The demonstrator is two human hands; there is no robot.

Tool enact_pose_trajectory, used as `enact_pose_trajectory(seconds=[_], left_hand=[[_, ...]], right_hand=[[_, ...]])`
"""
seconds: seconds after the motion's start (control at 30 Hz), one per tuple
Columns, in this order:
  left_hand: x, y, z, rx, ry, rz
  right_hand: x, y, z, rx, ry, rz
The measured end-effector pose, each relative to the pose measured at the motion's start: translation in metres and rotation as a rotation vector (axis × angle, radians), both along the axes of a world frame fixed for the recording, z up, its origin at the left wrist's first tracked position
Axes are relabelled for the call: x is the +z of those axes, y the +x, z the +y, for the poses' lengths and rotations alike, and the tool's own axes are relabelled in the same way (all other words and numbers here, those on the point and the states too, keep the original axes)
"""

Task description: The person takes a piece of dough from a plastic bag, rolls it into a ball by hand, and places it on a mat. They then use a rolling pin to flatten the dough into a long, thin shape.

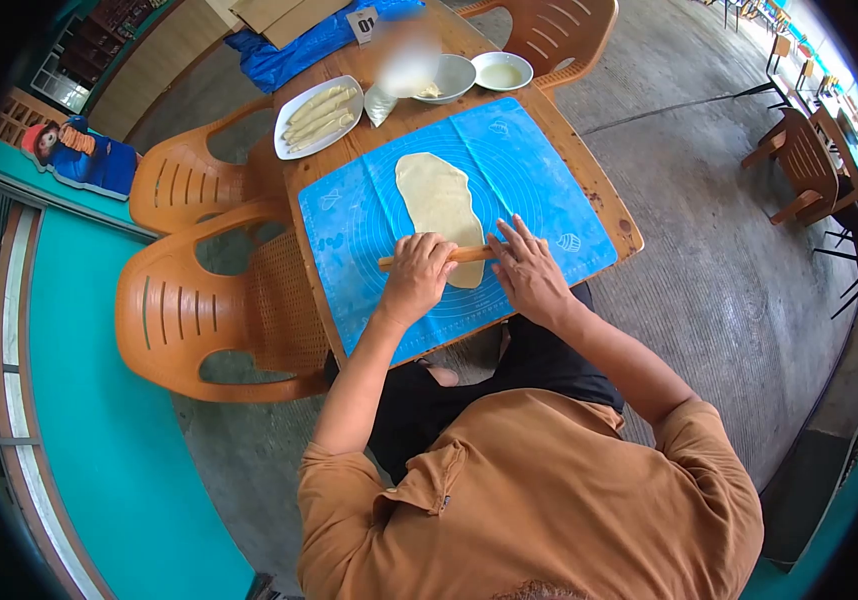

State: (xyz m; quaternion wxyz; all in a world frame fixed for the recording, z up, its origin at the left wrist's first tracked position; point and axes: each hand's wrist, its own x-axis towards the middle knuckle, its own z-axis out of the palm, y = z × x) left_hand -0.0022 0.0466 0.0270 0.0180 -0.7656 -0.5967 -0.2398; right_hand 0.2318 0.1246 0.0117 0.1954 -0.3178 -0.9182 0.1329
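Resting on a rolling pin (469, 254), the left hand (421, 268) hides whether its grip is clamped; the right hand (531, 272) lies fingers apart. Flattened dough (437, 200) extends beneath, toward the table's (577, 165) near edge.

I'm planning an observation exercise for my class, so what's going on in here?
A person has the left hand and right hand on a rolling pin laid across a long, flat sheet of dough, one towards each end. The dough lies on a blue mat on a table. Beyond the mat are a white plate of pale rolls and two bowls.
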Motion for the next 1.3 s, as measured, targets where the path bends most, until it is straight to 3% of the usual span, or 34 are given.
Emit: enact_pose_trajectory(seconds=[0.2,0.37,0.6,0.87,1.17,1.3], left_hand=[[-0.022,-0.004,0.002,0.04,0.022,0.004],[-0.031,0.002,0.021,0.267,-0.149,0.076],[-0.039,-0.017,0.071,0.326,-0.165,0.19],[-0.046,-0.045,0.135,0.299,-0.247,0.119],[-0.055,-0.059,0.165,0.278,-0.083,0.086],[-0.057,-0.058,0.17,0.233,0.042,0.097]], right_hand=[[-0.013,-0.008,-0.001,0.021,0.061,-0.054],[-0.011,-0.017,0.014,0.011,0.025,-0.072],[-0.008,-0.042,0.054,-0.048,-0.023,-0.191],[-0.009,-0.067,0.094,-0.168,-0.04,-0.243],[-0.014,-0.079,0.122,-0.222,-0.064,-0.243],[-0.027,-0.084,0.121,-0.265,0.088,-0.16]])
